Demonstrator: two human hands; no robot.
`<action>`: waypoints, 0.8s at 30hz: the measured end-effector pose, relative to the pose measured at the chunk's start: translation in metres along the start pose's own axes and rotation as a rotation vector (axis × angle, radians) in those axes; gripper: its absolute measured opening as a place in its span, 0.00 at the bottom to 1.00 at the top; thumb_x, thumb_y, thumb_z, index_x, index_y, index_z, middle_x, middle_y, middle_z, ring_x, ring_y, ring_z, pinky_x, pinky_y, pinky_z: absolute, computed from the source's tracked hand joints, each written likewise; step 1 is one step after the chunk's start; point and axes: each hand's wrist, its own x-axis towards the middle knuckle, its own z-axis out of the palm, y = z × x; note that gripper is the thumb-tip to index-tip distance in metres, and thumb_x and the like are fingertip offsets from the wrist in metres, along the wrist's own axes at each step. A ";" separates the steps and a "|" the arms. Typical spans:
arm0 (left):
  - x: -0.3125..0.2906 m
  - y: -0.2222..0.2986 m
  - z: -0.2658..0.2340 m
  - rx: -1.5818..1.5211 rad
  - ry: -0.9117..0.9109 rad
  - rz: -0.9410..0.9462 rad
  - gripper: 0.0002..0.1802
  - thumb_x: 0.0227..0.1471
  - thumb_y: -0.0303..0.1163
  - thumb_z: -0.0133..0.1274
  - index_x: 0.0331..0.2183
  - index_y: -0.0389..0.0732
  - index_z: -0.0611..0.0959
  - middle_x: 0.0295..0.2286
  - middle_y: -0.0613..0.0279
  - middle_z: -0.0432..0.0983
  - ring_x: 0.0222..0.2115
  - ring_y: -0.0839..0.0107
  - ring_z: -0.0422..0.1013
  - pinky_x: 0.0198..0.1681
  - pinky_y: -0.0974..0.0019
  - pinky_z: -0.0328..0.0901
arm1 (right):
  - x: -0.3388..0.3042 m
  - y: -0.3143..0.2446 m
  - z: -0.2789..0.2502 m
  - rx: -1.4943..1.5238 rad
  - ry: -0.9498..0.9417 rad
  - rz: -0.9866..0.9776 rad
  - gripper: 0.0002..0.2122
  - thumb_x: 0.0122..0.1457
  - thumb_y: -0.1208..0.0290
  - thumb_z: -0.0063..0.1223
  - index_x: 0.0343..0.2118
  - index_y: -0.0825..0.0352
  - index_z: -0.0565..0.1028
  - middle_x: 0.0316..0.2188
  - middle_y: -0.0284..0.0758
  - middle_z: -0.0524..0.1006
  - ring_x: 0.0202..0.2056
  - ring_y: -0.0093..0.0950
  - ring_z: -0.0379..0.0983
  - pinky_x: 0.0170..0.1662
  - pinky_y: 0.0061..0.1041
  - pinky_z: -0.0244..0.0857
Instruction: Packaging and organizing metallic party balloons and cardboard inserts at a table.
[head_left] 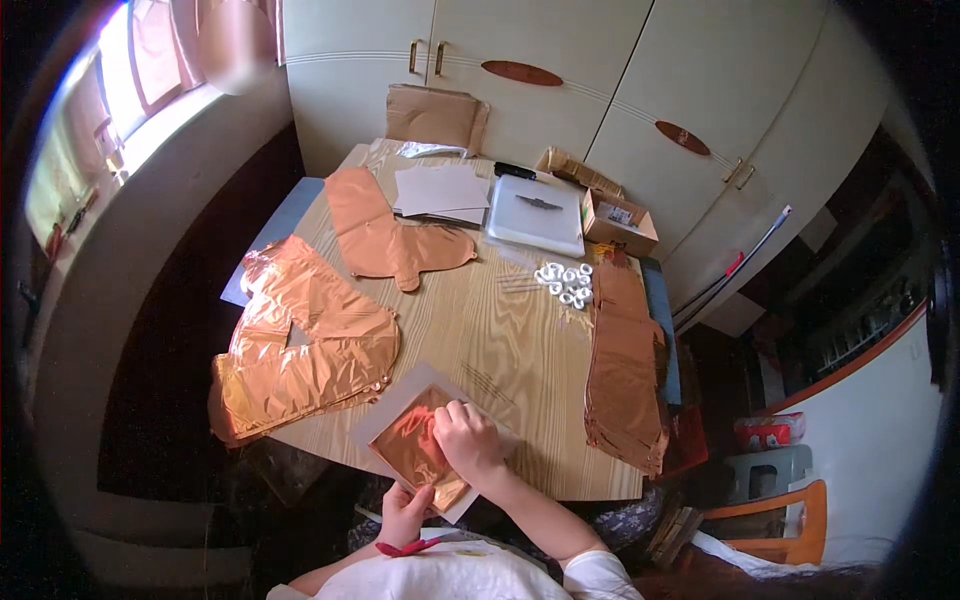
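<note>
A folded copper-coloured foil balloon [408, 440] lies on a grey card [371, 424] at the table's near edge. My left hand [403, 514] grips the near corner of the foil and card, thumb on top. My right hand [467, 440] rests on the right part of the foil with its fingers curled in; whatever they pinch is hidden. A larger flat, crinkled foil balloon [325, 340] spreads out to the left. Beyond it lies another flat foil piece [375, 225] with a bent outline. Something red [408, 548] shows by my left wrist.
White ribbon-like rolls [566, 284] sit right of the table's middle, beside a long stack of copper foil [625, 360]. Farther back are grey cards [440, 188], a clear plastic packet [535, 214] and an open cardboard box [620, 222]. A wooden chair [800, 522] stands at right.
</note>
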 end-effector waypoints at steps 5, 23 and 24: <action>0.003 0.006 0.009 -0.139 0.019 -0.042 0.12 0.57 0.24 0.51 0.43 0.33 0.73 0.35 0.64 0.75 0.31 0.79 0.70 0.35 0.72 0.68 | -0.004 -0.015 -0.001 0.068 0.012 -0.037 0.06 0.48 0.69 0.54 0.22 0.60 0.67 0.22 0.29 0.67 0.26 0.25 0.71 0.25 0.24 0.69; -0.030 -0.011 -0.033 -0.018 0.037 -0.307 0.10 0.59 0.30 0.49 0.38 0.32 0.73 0.31 0.51 0.78 0.28 0.63 0.78 0.28 0.68 0.73 | -0.033 -0.028 -0.020 0.128 -0.117 -0.162 0.03 0.45 0.72 0.51 0.22 0.60 0.68 0.22 0.29 0.68 0.27 0.24 0.71 0.26 0.22 0.68; -0.030 -0.010 -0.034 -0.020 0.062 -0.268 0.10 0.59 0.30 0.50 0.37 0.31 0.74 0.30 0.51 0.78 0.27 0.64 0.78 0.27 0.68 0.73 | -0.035 -0.028 -0.020 0.134 -0.121 -0.171 0.03 0.46 0.72 0.51 0.22 0.61 0.68 0.22 0.29 0.68 0.27 0.24 0.71 0.26 0.22 0.68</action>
